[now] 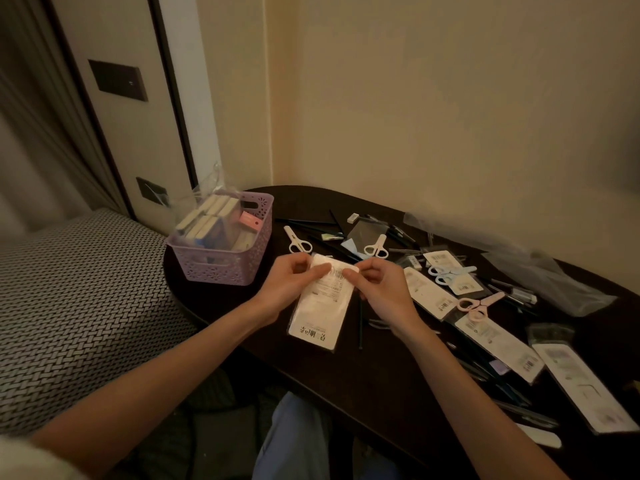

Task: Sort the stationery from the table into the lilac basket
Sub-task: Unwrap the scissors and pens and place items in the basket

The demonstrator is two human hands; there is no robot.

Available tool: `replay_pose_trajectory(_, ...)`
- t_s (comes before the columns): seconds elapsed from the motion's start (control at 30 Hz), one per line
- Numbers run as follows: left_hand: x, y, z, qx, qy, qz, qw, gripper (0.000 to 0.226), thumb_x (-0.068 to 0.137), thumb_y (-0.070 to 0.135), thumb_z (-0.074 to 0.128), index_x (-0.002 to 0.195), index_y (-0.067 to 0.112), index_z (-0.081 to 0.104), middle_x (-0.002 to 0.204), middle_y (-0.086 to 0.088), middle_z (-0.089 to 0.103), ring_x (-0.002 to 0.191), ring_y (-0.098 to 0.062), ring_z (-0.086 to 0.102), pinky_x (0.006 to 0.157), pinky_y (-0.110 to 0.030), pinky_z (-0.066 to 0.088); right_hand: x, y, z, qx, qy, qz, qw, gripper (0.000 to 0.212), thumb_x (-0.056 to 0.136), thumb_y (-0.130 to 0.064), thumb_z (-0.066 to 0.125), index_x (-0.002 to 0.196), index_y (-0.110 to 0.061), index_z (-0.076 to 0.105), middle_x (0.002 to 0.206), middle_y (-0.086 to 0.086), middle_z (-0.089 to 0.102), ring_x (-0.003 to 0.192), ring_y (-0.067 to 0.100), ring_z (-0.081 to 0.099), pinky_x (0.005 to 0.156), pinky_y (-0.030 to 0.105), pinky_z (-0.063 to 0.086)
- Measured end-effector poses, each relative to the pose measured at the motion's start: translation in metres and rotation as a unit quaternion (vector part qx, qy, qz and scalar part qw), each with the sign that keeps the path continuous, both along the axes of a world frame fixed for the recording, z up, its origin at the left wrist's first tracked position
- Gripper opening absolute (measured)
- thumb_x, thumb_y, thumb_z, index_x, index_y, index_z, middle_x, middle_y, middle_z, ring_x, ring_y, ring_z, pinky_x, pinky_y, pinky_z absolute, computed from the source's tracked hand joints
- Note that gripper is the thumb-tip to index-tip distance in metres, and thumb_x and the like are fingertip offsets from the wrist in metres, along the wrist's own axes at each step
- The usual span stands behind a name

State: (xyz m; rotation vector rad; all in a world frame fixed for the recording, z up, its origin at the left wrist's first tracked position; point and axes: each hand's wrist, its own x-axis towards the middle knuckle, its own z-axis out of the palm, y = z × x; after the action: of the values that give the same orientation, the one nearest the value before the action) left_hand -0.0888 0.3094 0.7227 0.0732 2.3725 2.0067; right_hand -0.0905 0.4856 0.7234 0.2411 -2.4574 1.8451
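- Packet: your left hand and right hand both pinch its top edge.
- Keep it flat, carry left, drop into basket.

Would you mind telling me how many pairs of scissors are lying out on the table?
4. Two white pairs lie beyond the hands, a blue pair rests on packaging to the right, and a pink pair sits nearer. More may be hidden inside packets.
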Motion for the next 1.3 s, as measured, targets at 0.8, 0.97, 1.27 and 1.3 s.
replay_pose_trajectory(0.8, -0.018, -0.099, 0.038, -0.286, 0.324, 0.041, 0.901, 0.033, 0.077, 0.022, 0.076, 0.109, 0.017, 0.069, 0.106, 0.003, 0.070, 0.097, -0.006, 0.064, 0.083, -0.029, 0.056, -0.048, -0.070, 0.031, 0.116, 0.280, 0.098, 0.948, 0.016, 0.080, -0.009, 0.074, 0.095, -0.016, 0.074, 0.085, -0.010, 0.063, 0.077, 0.003, 0.057, 0.065, 0.015, 0.046)
replay_pose_trajectory(0.97, -0.026, -0.105, 0.054, -0.388, 0.446, 0.047, 0.805, 0.018, 0.081, 0.009, 0.074, 0.099, 0.012, 0.076, 0.090, -0.003, 0.073, 0.082, -0.016, 0.067, 0.071, -0.037, 0.056, -0.063, -0.093, 0.041, 0.101, 0.362, 0.094, 0.922, 0.019, 0.079, -0.009, 0.075, 0.097, -0.012, 0.074, 0.087, -0.010, 0.060, 0.078, 0.000, 0.053, 0.067, 0.015, 0.046)
replay_pose_trajectory(1.27, -0.090, -0.140, 0.061, -0.439, 0.462, 0.122, 0.760, 0.012, 0.078, -0.001, 0.074, 0.089, 0.003, 0.077, 0.082, -0.012, 0.074, 0.070, -0.026, 0.069, 0.066, -0.038, 0.058, -0.090, -0.093, -0.002, 0.203, 0.176, 0.034, 0.963, 0.051, 0.087, -0.015, 0.068, 0.135, -0.019, 0.050, 0.130, 0.000, 0.042, 0.112, 0.010, 0.052, 0.090, 0.028, 0.053)
replay_pose_trajectory(1.3, -0.094, -0.141, 0.057, -0.443, 0.457, 0.124, 0.762, 0.013, 0.078, -0.001, 0.074, 0.090, 0.003, 0.077, 0.083, -0.012, 0.074, 0.071, -0.025, 0.069, 0.067, -0.037, 0.058, -0.089, -0.090, -0.010, 0.219, 0.152, 0.037, 0.963, 0.048, 0.087, -0.017, 0.068, 0.132, -0.020, 0.053, 0.131, 0.000, 0.041, 0.114, 0.011, 0.052, 0.091, 0.028, 0.052)
